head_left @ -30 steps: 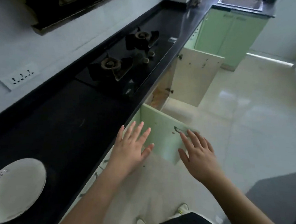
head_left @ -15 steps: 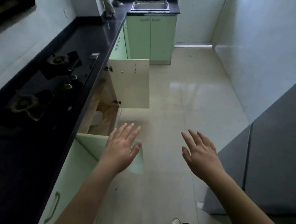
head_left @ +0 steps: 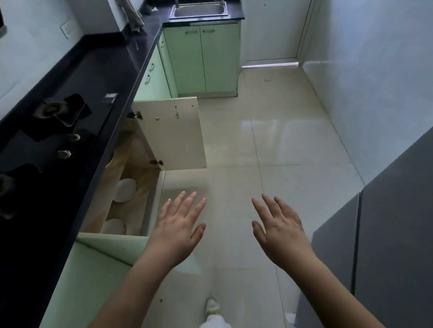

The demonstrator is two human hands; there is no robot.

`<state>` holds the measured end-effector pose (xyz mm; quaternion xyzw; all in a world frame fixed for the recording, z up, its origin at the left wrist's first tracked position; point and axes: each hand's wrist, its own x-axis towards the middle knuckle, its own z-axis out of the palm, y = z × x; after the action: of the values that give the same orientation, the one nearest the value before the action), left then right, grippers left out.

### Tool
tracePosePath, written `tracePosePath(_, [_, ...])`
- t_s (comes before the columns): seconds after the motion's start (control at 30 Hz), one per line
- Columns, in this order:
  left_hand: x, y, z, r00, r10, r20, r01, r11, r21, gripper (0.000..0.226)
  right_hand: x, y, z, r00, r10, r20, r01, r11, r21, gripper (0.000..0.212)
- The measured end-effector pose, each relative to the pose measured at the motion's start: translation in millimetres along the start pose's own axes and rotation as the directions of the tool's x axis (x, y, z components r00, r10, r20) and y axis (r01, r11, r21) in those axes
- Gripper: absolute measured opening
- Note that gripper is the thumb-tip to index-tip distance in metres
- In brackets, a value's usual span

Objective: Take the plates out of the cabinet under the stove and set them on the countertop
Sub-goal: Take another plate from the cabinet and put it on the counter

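The kitchen was dimly lit; daylight was reflected as glare on the floor tiles (head_left: 264,127), and edges were bent by wide-angle distortion.

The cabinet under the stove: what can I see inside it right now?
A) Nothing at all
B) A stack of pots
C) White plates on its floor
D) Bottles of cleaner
C: with both doors swung open, white plates show on the floor of the cabinet below the stove, while the left hand and right hand hover open outside it, holding nothing.
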<state>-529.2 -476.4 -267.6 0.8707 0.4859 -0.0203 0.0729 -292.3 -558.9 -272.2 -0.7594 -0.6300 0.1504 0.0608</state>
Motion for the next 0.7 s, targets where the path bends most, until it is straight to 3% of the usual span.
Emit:
tracePosePath(0.33, [111,-29,-18,0.999,-0.022,-0.033,0.016,0.987,-0.161,0.058,108,13,-21,0.999,0.039,0.002,-0.039,0.998,-0.043,0.056])
tracePosePath(0.5, [168,-26,-14,0.998,0.05,0.025,-0.047,0.992,-0.114,0.058,144,34,-37,0.997,0.078,-0.015,-0.078,0.996,-0.033,0.057])
tracePosePath(0.7, [236,-14,-3,0.999,0.033,0.017,-0.031,0.993,-0.116,0.058,202,75,-48,0.998,0.062,0.006,-0.062,0.998,-0.003,0.068])
